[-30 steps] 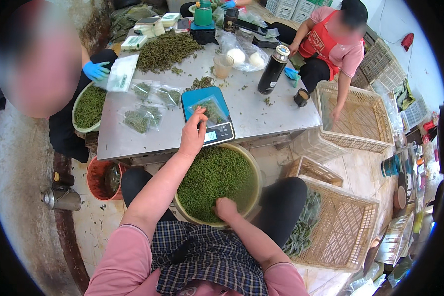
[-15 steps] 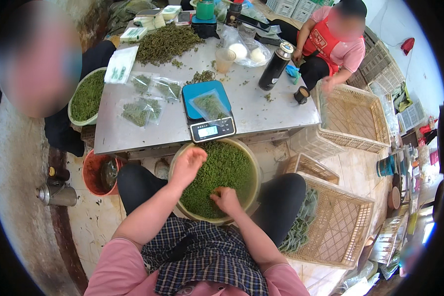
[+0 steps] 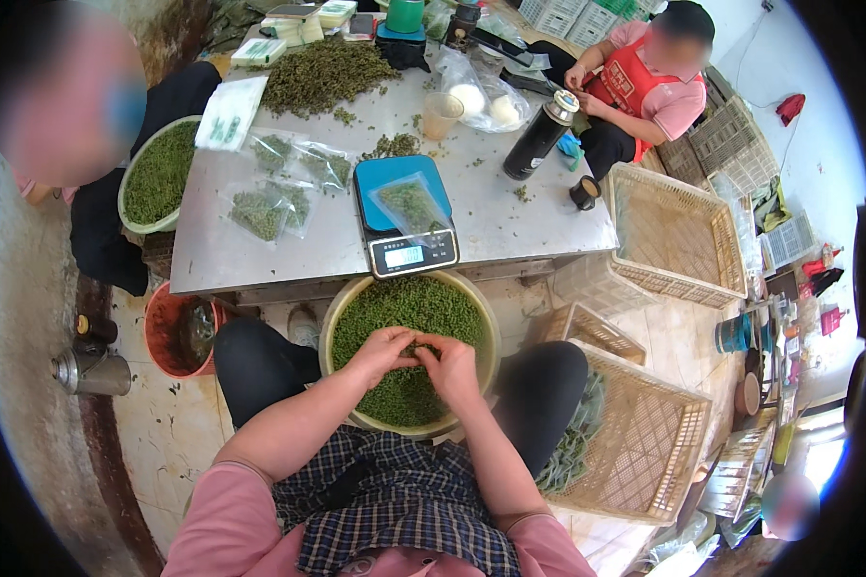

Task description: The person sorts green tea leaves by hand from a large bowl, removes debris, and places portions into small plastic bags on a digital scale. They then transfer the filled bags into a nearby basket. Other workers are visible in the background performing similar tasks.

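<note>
Left hand (image 3: 385, 352) and right hand (image 3: 450, 365) meet above a tub (image 3: 492, 337) of small green buds (image 3: 409, 303), fingers curled, tips close together; whether they grip any cannot be told. Ahead, on a metal surface (image 3: 510, 226), a lit scale (image 3: 383, 207) bears a filled clear bag (image 3: 409, 204). Farther left lie green-printed white packets (image 3: 231, 113); right of the hands, a crate (image 3: 656, 433) holds leaves (image 3: 570, 447).

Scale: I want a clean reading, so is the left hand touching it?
Apart. The head view shows the left hand over the bowl, with green pieces visible between that hand and the scale.
</note>
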Action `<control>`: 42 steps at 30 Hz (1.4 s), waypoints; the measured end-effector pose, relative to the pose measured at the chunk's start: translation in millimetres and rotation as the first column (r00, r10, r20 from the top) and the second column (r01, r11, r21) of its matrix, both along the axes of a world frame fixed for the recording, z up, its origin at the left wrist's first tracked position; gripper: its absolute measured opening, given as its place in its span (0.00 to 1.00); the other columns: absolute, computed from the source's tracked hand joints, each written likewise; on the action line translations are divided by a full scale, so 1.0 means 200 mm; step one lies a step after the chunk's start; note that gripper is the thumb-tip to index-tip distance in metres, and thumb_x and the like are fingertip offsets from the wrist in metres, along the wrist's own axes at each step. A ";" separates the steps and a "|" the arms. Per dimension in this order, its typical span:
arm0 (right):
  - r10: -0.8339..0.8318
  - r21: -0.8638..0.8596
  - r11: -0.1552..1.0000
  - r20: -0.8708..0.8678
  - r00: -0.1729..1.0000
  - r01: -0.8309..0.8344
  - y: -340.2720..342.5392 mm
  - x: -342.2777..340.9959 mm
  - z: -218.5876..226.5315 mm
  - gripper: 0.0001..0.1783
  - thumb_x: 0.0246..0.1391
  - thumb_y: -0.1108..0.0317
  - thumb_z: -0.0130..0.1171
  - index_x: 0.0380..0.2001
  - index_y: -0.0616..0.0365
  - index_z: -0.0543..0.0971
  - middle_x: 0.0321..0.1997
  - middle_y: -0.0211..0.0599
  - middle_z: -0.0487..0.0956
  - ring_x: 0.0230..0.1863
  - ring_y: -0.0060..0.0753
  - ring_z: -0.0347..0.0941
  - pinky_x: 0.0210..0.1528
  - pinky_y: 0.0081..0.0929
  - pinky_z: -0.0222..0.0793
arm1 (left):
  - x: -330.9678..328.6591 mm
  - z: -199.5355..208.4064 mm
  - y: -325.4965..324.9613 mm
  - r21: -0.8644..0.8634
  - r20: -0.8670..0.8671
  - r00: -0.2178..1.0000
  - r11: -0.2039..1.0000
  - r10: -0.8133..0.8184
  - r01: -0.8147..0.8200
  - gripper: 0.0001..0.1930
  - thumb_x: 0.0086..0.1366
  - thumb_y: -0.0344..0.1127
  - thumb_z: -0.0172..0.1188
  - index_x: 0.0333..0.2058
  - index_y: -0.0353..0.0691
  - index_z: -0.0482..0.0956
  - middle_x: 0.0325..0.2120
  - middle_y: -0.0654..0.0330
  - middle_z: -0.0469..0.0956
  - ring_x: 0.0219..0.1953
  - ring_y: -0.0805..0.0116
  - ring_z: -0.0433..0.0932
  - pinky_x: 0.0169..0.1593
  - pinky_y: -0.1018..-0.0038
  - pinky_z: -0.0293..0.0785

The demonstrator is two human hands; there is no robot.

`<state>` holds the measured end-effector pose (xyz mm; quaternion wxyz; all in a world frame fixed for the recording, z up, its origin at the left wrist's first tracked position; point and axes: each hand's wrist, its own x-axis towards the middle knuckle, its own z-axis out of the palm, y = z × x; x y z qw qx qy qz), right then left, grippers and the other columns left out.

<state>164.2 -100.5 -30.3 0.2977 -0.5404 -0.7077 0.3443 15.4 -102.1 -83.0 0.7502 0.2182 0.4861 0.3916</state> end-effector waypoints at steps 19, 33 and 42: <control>-0.306 0.045 0.943 -0.260 0.916 0.328 0.38 -0.11 0.24 0.09 0.47 0.74 0.63 0.33 0.64 0.81 0.21 0.37 0.80 0.22 0.20 0.74 0.27 0.21 0.69 | -0.07 0.06 0.04 0.007 0.136 0.989 0.998 0.063 -0.064 0.13 0.70 0.37 0.48 0.42 0.31 0.73 0.37 0.53 0.75 0.40 0.62 0.79 0.45 0.70 0.79; -0.265 0.224 0.927 -0.180 0.947 0.301 0.49 -0.19 0.31 0.09 0.46 0.74 0.64 0.34 0.64 0.81 0.23 0.43 0.80 0.23 0.24 0.75 0.29 0.23 0.70 | -0.05 0.06 0.03 0.014 0.125 0.992 1.000 0.023 -0.025 0.16 0.71 0.39 0.45 0.43 0.31 0.72 0.37 0.54 0.74 0.39 0.63 0.78 0.44 0.71 0.79; -0.306 0.066 0.939 -0.282 0.909 0.337 0.39 -0.12 0.29 0.07 0.51 0.78 0.58 0.35 0.66 0.80 0.25 0.32 0.80 0.27 0.17 0.75 0.33 0.17 0.71 | -0.07 0.07 0.05 -0.016 0.160 0.986 0.999 0.052 -0.050 0.15 0.71 0.39 0.43 0.42 0.31 0.72 0.37 0.53 0.75 0.40 0.62 0.78 0.44 0.69 0.78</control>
